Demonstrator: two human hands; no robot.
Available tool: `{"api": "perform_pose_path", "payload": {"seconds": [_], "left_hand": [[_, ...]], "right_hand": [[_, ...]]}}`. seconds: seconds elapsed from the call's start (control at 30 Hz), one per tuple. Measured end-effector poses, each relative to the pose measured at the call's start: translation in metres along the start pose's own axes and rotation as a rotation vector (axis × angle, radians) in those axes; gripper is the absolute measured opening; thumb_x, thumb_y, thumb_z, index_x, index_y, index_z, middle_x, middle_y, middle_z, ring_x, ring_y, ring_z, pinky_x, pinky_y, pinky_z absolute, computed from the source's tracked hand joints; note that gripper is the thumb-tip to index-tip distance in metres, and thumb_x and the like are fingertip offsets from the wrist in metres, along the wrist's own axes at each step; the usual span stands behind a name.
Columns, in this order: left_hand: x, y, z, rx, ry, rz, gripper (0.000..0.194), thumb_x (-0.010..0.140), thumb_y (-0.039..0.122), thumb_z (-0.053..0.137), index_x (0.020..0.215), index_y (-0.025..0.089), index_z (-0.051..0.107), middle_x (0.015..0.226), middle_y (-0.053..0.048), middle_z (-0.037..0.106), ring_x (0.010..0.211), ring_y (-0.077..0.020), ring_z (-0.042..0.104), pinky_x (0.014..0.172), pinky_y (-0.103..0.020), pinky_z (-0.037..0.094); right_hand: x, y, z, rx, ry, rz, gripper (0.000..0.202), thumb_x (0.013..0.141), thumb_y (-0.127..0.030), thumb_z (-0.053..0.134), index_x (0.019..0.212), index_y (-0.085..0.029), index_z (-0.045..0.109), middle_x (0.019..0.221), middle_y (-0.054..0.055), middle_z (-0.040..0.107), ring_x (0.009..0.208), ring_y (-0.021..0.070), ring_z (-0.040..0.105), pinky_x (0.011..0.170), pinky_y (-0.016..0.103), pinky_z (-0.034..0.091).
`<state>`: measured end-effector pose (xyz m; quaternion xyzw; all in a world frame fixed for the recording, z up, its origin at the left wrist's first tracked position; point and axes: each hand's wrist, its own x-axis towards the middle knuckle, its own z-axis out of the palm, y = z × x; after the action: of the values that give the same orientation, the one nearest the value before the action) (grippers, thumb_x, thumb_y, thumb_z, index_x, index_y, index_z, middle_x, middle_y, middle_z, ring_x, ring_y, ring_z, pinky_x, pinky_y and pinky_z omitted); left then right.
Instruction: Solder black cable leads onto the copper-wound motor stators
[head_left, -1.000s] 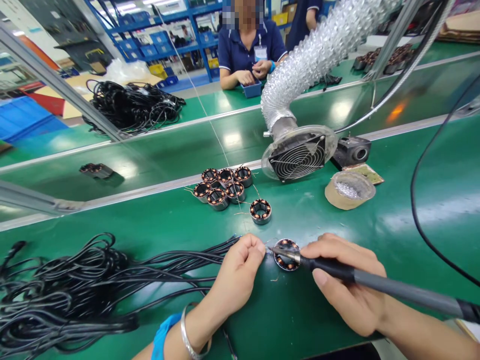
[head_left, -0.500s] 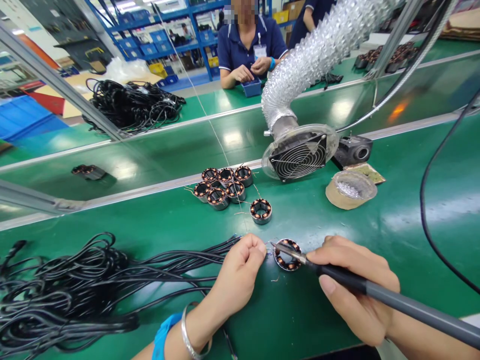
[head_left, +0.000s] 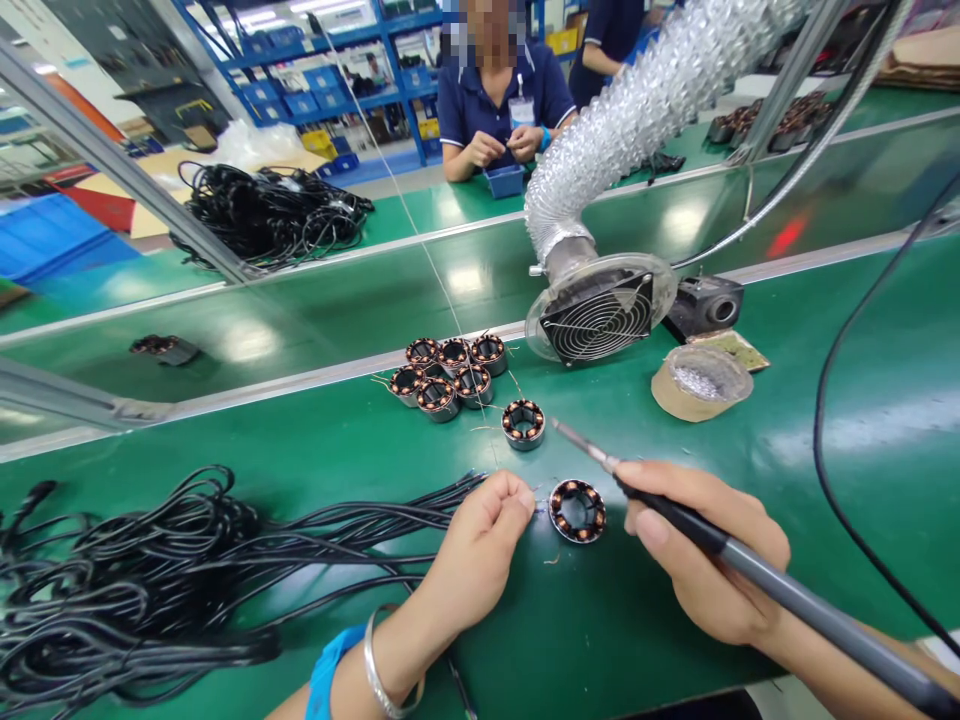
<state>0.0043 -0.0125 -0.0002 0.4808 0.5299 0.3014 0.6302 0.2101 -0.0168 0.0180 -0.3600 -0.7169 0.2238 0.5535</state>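
Note:
My right hand (head_left: 705, 550) grips a soldering iron (head_left: 675, 520), whose metal tip points up and left, off the ring and right of another coil. A round copper-wound stator (head_left: 577, 511) lies on the green table between my hands. My left hand (head_left: 487, 535) is pinched at the stator's left side, where thin wire ends show by the fingertips; a fine strand of solder wire (head_left: 427, 250) runs down from above toward these fingers. Just behind, a single stator (head_left: 523, 425) stands on the table, beside a group of several stators (head_left: 450, 378).
Black cables (head_left: 142, 590) are heaped at the left. A fan (head_left: 600, 318) hangs under a silver duct (head_left: 630, 120). Farther right are a round tub (head_left: 701, 382) and an iron holder (head_left: 705, 305). A person (head_left: 499, 110) sits across, and a black cord (head_left: 832, 470) curves down the right side.
The soldering iron has lifted off the stator between my hands, its tip now farther back. My left hand has stayed nearly in place.

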Motion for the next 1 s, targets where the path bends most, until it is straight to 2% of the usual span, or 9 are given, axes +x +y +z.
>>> {"api": "perform_pose_path", "payload": {"seconds": [0.07,0.2,0.43,0.5,0.57,0.63,0.7,0.87,1.0], "left_hand": [[0.0,0.0,0.0,-0.06,-0.045,-0.018,0.035,0.091,0.049,0.051,0.073,0.021,0.041,0.059,0.009,0.025,0.051,-0.0092,0.016,0.045,-0.023,0.013],[-0.001,-0.002,-0.002,-0.149,-0.141,-0.01,0.042,0.091,0.058,0.051,0.074,0.021,0.038,0.062,0.008,0.026,0.054,-0.0096,0.019,0.047,-0.023,0.016],[-0.008,-0.002,-0.009,0.066,-0.205,0.07,0.039,0.098,0.055,0.038,0.079,0.021,0.043,0.067,0.005,0.035,0.059,-0.0123,0.028,0.053,-0.026,0.025],[-0.01,0.002,-0.012,0.185,-0.22,0.098,0.039,0.1,0.051,0.033,0.079,0.021,0.046,0.071,0.002,0.042,0.062,-0.0136,0.034,0.057,-0.027,0.029],[-0.012,0.009,-0.013,0.32,-0.201,0.16,0.037,0.101,0.047,0.034,0.079,0.02,0.049,0.076,0.0,0.048,0.068,-0.0154,0.039,0.064,-0.028,0.033],[-0.012,0.014,-0.013,0.418,-0.154,0.224,0.034,0.101,0.043,0.037,0.079,0.02,0.05,0.08,-0.001,0.05,0.074,-0.0169,0.042,0.07,-0.028,0.035],[-0.011,0.015,-0.013,0.422,-0.139,0.222,0.035,0.101,0.043,0.038,0.077,0.02,0.049,0.078,-0.001,0.049,0.073,-0.0166,0.042,0.068,-0.028,0.034],[-0.004,0.003,-0.014,0.14,-0.224,0.076,0.037,0.097,0.051,0.043,0.078,0.02,0.045,0.071,0.004,0.039,0.06,-0.0115,0.03,0.054,-0.023,0.027],[0.001,0.0,-0.011,-0.141,-0.273,-0.078,0.039,0.087,0.055,0.057,0.077,0.019,0.046,0.06,0.008,0.033,0.05,-0.0077,0.018,0.044,-0.022,0.013]], "right_hand": [[0.004,0.003,0.004,-0.005,-0.067,0.008,0.04,0.089,-0.005,0.053,0.122,-0.025,0.06,0.076,-0.002,0.069,0.057,0.0113,0.064,0.054,0.022,0.053],[0.015,0.012,0.017,-0.03,-0.259,-0.113,0.025,0.09,-0.006,0.053,0.107,-0.02,0.065,0.081,0.001,0.071,0.065,0.0121,0.066,0.061,0.022,0.054],[0.017,0.028,0.032,0.005,-0.429,-0.261,0.024,0.092,-0.008,0.051,0.11,-0.019,0.062,0.076,-0.001,0.066,0.062,0.011,0.059,0.06,0.021,0.047],[0.016,0.026,0.031,0.009,-0.427,-0.277,0.024,0.092,-0.007,0.05,0.109,-0.019,0.062,0.074,-0.001,0.065,0.061,0.0108,0.059,0.06,0.021,0.047],[0.016,0.022,0.029,-0.001,-0.366,-0.265,0.026,0.089,-0.004,0.048,0.104,-0.02,0.061,0.072,-0.002,0.064,0.059,0.0108,0.059,0.057,0.021,0.047],[0.016,0.018,0.027,-0.003,-0.294,-0.227,0.026,0.086,-0.002,0.048,0.102,-0.019,0.06,0.073,-0.001,0.065,0.059,0.0107,0.059,0.056,0.021,0.047],[0.015,0.016,0.026,0.004,-0.269,-0.199,0.026,0.085,-0.002,0.049,0.102,-0.019,0.059,0.075,-0.001,0.065,0.06,0.0104,0.059,0.056,0.02,0.047],[0.009,0.016,0.029,0.005,-0.295,-0.193,0.03,0.082,-0.004,0.049,0.106,-0.018,0.059,0.075,0.0,0.063,0.061,0.0125,0.057,0.057,0.022,0.049],[0.007,0.016,0.034,0.01,-0.262,-0.221,0.029,0.085,-0.003,0.048,0.106,-0.019,0.059,0.074,0.001,0.062,0.061,0.0125,0.058,0.055,0.022,0.048]]}}
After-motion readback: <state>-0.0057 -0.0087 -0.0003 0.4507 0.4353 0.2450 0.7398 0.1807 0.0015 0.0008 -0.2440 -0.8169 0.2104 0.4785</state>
